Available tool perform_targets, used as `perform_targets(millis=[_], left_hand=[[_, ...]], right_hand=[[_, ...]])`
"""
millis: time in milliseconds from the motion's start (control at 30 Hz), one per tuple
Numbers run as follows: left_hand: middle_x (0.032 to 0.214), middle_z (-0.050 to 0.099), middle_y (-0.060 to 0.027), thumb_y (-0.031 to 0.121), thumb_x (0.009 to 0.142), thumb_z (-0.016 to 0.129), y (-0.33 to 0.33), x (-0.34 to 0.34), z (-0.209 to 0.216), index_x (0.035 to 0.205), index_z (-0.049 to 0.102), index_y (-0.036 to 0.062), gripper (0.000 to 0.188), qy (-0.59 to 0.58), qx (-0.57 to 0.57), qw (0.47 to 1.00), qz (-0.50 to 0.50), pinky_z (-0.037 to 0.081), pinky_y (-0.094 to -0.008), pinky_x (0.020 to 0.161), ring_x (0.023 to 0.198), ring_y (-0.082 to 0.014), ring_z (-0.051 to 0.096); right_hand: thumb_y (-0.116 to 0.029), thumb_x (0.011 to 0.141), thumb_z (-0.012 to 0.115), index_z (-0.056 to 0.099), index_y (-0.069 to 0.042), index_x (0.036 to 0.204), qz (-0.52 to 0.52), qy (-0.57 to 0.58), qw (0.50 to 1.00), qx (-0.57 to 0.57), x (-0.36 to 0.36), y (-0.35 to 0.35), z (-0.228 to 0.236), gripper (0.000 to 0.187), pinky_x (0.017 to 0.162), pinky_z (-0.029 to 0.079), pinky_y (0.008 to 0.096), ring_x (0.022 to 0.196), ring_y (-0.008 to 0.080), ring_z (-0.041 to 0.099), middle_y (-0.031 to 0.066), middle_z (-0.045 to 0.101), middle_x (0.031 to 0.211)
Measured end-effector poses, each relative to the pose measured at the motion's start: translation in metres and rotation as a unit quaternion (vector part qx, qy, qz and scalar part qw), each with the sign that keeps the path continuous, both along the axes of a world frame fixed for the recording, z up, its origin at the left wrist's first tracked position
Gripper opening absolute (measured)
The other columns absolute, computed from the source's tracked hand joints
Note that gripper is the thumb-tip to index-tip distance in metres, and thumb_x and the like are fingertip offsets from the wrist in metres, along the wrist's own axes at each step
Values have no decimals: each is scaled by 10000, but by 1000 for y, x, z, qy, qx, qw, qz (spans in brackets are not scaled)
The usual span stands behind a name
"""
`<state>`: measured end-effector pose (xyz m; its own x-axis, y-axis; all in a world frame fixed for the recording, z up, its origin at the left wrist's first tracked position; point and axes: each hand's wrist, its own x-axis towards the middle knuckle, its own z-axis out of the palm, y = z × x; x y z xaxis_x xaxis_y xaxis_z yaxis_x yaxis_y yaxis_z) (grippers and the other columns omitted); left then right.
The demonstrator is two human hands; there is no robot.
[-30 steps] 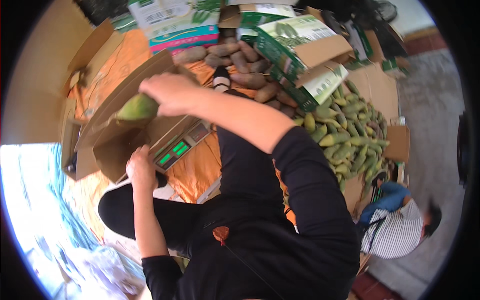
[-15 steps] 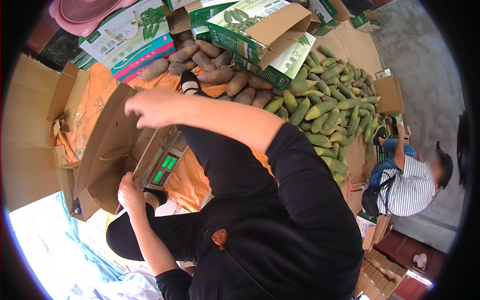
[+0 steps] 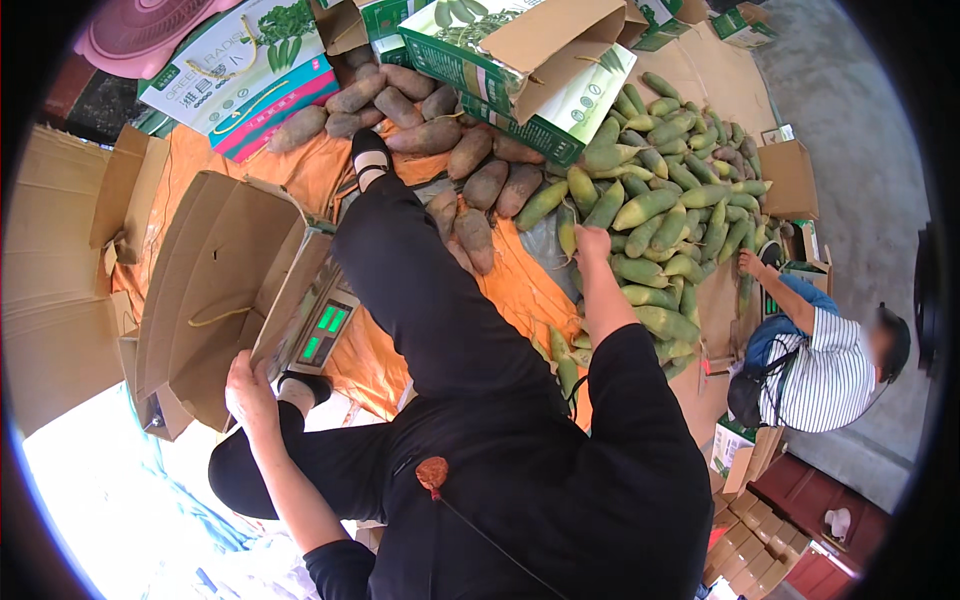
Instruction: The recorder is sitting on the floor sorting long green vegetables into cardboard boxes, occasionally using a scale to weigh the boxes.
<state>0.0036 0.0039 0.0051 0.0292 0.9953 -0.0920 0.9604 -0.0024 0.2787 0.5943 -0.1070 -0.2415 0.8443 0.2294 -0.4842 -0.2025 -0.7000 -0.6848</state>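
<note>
My left hand (image 3: 250,392) is closed on the near edge of an open brown cardboard box (image 3: 215,265), with a loop of yellow cord inside. The box rests on a scale (image 3: 325,332) with a green lit display, beside my left foot. My right hand (image 3: 592,248) reaches to the left edge of a heap of green radishes (image 3: 690,215). Its fingers are closed on a slim green radish (image 3: 567,228), partly hidden by the hand. Dark reddish-brown roots (image 3: 470,150) lie past my outstretched leg.
Printed green-and-white cartons (image 3: 575,110) stand beyond the roots, near a pink plastic basin (image 3: 145,35). An orange sheet (image 3: 515,290) covers part of the floor. At right, a person in a striped shirt (image 3: 825,370) sits beside the heap. Stacked brown boxes (image 3: 750,540) are at lower right.
My right hand has swung from above the cardboard box rightward to the radish heap and taken hold of a radish. My left hand stays at the box edge, slightly shifted.
</note>
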Motion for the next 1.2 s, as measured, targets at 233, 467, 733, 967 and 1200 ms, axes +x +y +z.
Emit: perform_targets(millis=[233, 467, 733, 967, 1200], left_hand=[[871, 617, -180, 53, 789, 586, -4, -5, 2, 914, 593, 19, 129, -9, 9, 999, 41, 467, -434, 712, 831, -376, 598], [867, 629, -153, 50, 771, 578, -3, -4, 4, 896, 610, 26, 131, 8, 15, 999, 29, 467, -422, 762, 853, -352, 600], [845, 619, -99, 89, 791, 578, -3, -5, 8, 872, 620, 71, 92, 34, 13, 999, 15, 452, -413, 762, 869, -302, 601], [835, 619, -77, 84, 762, 619, -5, -3, 7, 871, 627, 91, 110, 35, 21, 999, 24, 449, -407, 738, 855, -284, 608], [804, 609, -67, 95, 765, 624, -6, -8, 0, 832, 607, 93, 69, 43, 46, 998, 4, 455, -404, 712, 835, -263, 611]], right_hand=[[-237, 738, 759, 575, 9, 1097, -105, -32, 994, -12, 6, -10, 6, 472, 564, 468, 461, 746, 277, 588, 129, 614, 968], [-134, 734, 778, 584, 63, 1104, -98, 5, 993, 70, 32, -1, -26, 461, 724, 505, 390, 840, 264, 618, 121, 637, 1036], [-33, 767, 736, 603, 56, 1025, -150, 124, 977, 86, 32, 7, -17, 304, 679, 523, 401, 816, 259, 626, 117, 640, 1031], [-223, 850, 688, 594, -95, 936, -111, 325, 934, 97, 7, -25, 19, 180, 505, 466, 279, 566, 152, 544, 28, 618, 761], [-150, 837, 686, 555, -90, 1022, 96, 284, 952, 59, -47, -62, 46, 234, 618, 486, 301, 637, 146, 564, 6, 612, 836]])
